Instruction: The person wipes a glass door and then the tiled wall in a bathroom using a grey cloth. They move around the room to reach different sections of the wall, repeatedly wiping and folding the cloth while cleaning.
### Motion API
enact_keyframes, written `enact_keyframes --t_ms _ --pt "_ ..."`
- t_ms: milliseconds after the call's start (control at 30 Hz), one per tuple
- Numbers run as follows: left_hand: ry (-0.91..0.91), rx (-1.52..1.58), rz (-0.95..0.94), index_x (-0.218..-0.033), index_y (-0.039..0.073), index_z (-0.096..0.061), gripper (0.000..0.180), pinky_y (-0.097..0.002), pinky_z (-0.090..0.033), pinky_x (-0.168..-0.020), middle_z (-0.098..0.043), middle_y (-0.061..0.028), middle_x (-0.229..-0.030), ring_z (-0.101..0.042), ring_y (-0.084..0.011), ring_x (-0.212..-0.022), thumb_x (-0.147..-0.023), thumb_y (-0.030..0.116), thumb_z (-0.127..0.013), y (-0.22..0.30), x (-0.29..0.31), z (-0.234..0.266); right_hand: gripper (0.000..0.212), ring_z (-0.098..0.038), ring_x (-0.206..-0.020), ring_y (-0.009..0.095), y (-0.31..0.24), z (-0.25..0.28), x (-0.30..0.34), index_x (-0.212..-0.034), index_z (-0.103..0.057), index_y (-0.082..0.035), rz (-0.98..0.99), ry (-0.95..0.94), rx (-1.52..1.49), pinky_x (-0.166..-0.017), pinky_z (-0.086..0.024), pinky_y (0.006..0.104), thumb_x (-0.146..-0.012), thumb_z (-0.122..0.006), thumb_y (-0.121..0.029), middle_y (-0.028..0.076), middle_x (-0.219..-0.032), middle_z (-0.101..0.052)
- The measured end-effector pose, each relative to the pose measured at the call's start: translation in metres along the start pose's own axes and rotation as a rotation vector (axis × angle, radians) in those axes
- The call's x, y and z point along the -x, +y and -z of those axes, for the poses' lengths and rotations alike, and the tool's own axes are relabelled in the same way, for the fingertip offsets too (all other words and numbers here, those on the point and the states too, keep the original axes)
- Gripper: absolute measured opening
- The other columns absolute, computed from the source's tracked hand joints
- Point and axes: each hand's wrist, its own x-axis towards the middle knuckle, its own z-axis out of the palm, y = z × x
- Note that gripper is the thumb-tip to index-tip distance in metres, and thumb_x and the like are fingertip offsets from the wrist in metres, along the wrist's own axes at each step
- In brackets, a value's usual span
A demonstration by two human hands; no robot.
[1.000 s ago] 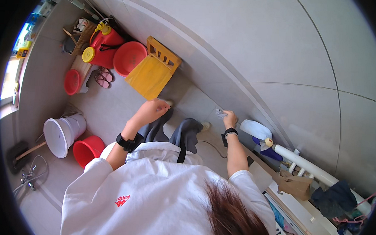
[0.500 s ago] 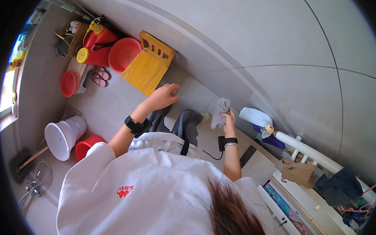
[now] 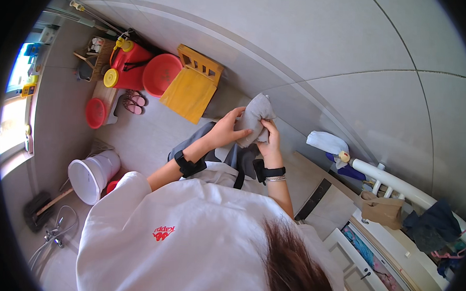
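Note:
A grey cloth (image 3: 256,115), bunched and folded, is held up in front of me near the wall. My left hand (image 3: 228,128) grips it from the left, with the thumb across its lower part and the fingers behind its edge. From the right, my right hand (image 3: 269,139) has its fingers curled onto the cloth's lower side. Both wrists wear black bands. Left of the cloth, beyond my left hand, stands a yellow wooden chair (image 3: 189,96).
Far left are a red basin (image 3: 162,75), a red sprayer tank (image 3: 131,63), pink slippers (image 3: 134,102) and a small red basin (image 3: 95,113). A white bucket (image 3: 88,178) and a brush (image 3: 38,210) stand nearer. A white pipe rack (image 3: 392,181) and a white cabinet (image 3: 363,265) are at right.
My left hand has moved right and taken hold of the cloth. My right hand has brought the cloth leftward and up to meet it. The view has shifted slightly.

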Motion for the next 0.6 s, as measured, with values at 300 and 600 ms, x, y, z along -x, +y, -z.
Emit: enact_keyframes --t_ms 300,600 --pt "0.104 -0.223 -0.086 -0.132 0.004 -0.038 0.072 -0.0324 -0.045 -0.087 -0.053 -0.0154 -0.115 -0.054 -0.0222 -0.103 -0.073 0.024 -0.075 0.009 0.002 0.014 0.042 -0.05 -0.109 0.018 0.003 -0.02 0.002 -0.127 -0.042 -0.004 0.075 -0.125 0.087 -0.092 -0.042 0.0325 -0.089 -0.057 -0.014 0.006 -0.12 -0.051" --pt "0.037 0.543 0.24 -0.12 0.003 -0.05 0.04 -0.0303 -0.047 -0.083 -0.059 -0.0083 -0.106 -0.055 -0.0147 -0.101 -0.088 0.027 -0.058 0.011 -0.007 0.028 0.044 -0.05 -0.112 0.018 -0.004 -0.01 0.014 -0.128 -0.039 -0.002 0.132 -0.129 0.074 -0.096 -0.04 0.0335 -0.088 -0.056 -0.008 0.008 -0.121 -0.05"
